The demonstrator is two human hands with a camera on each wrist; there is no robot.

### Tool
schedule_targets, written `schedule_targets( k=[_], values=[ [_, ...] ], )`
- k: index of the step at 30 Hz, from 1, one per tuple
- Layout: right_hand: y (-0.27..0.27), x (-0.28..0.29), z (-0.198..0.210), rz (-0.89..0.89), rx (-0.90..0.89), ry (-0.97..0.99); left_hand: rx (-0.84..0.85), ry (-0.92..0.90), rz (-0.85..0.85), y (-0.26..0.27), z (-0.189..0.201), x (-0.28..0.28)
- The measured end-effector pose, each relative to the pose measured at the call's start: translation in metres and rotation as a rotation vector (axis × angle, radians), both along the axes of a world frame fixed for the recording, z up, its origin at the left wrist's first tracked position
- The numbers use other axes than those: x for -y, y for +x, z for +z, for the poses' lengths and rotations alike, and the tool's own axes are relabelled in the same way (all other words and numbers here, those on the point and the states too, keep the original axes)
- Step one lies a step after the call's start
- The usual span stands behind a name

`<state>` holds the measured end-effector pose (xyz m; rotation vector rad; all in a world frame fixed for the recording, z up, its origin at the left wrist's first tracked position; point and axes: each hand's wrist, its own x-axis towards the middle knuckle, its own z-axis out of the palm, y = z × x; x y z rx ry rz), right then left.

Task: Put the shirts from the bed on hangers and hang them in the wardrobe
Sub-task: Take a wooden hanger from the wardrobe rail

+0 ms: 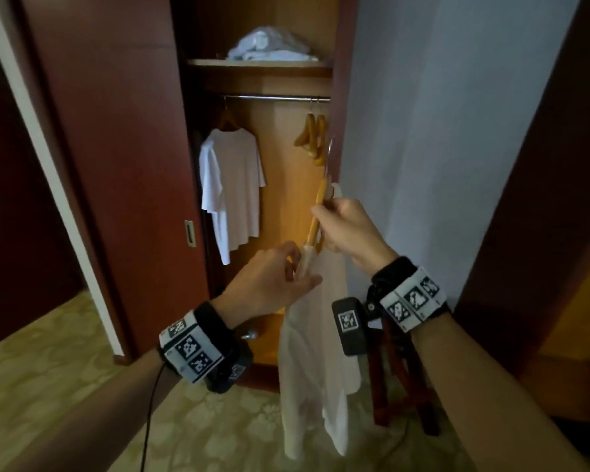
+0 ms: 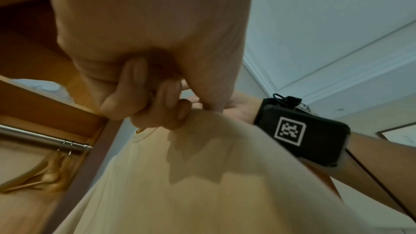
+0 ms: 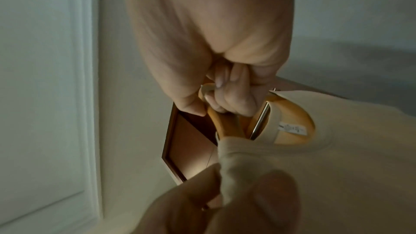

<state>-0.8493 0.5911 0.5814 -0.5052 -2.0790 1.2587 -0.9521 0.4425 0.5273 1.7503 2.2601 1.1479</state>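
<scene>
I stand in front of the open wardrobe. My right hand grips a wooden hanger near its neck, the metal hook pointing up. A white shirt hangs from that hanger. My left hand pinches the shirt's shoulder fabric over the hanger's lower end. The right wrist view shows the hanger inside the collar with its label. In the left wrist view my fingers curl on the shirt.
Another white shirt hangs at the left of the metal rail. Two bare wooden hangers hang at the rail's right end. Folded white linen lies on the top shelf. A folding wooden stand is by the wall.
</scene>
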Motion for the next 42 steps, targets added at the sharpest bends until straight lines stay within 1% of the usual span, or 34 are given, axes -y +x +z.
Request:
schedule_targets(
  k=[2,5,8,10,12,15,17,19,24,29,31,34,36,39,42],
  values=[
    [-0.052,-0.015,0.003,0.006,-0.008,-0.023,-0.024,-0.013,-0.003,-0.051,0.003,-0.016],
    [-0.125,-0.041,0.011,0.0,0.001,0.025,-0.075,0.02,0.004,-0.121,0.016,-0.038],
    [-0.189,-0.07,0.025,0.057,-0.024,-0.014,-0.15,0.04,0.078,-0.181,0.031,-0.062],
    [-0.227,-0.09,0.036,0.076,-0.05,-0.068,-0.229,0.024,0.17,-0.212,0.037,-0.077],
    [-0.265,-0.112,0.045,0.071,-0.082,-0.07,-0.297,-0.015,0.256,-0.24,0.04,-0.093],
    [-0.316,-0.149,0.055,0.066,-0.111,-0.041,-0.375,-0.044,0.312,-0.285,0.039,-0.123],
    [-0.347,-0.172,0.06,0.072,-0.111,0.007,-0.424,-0.018,0.309,-0.317,0.036,-0.147],
    [-0.386,-0.2,0.062,0.057,-0.096,0.074,-0.422,0.024,0.294,-0.352,0.034,-0.175],
    [-0.478,-0.28,0.07,-0.01,-0.105,0.228,-0.414,0.085,0.316,-0.433,0.037,-0.253],
    [-0.574,-0.354,0.09,0.016,-0.086,0.3,-0.347,0.098,0.326,-0.518,0.054,-0.33],
    [-0.611,-0.377,0.098,0.036,-0.085,0.266,-0.32,0.099,0.354,-0.552,0.063,-0.355],
    [-0.659,-0.41,0.105,0.166,-0.116,0.07,-0.289,0.095,0.375,-0.6,0.07,-0.387],
    [-0.69,-0.431,0.107,0.23,-0.113,-0.01,-0.278,0.096,0.385,-0.629,0.073,-0.407],
    [-0.735,-0.456,0.109,0.232,-0.088,-0.01,-0.259,0.096,0.394,-0.666,0.074,-0.434],
    [-0.776,-0.477,0.112,0.184,-0.055,0.016,-0.243,0.111,0.398,-0.7,0.079,-0.457]
  ],
)
